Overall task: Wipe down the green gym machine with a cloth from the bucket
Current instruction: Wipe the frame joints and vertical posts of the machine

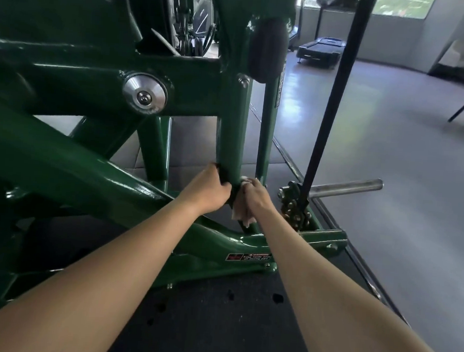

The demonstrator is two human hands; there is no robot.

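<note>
The green gym machine (89,152) fills the left and centre of the head view, with thick glossy tubes and a silver pivot cap. One upright green post (232,137) runs down the middle. My left hand (209,189) grips a dark piece of cloth (233,196) against the post's left side, low down. On the post's right side my right hand (255,195) is closed on a pale cloth (240,215), which hangs below my fingers. Both hands press at the same height, almost touching. The bucket is out of view.
A black bar (332,100) slants up at the right, above a silver weight peg (348,188) and a chain-like fitting. Dark rubber matting lies under my arms. Grey floor stretches right, with a treadmill (320,51) at the back and chair legs at the far right.
</note>
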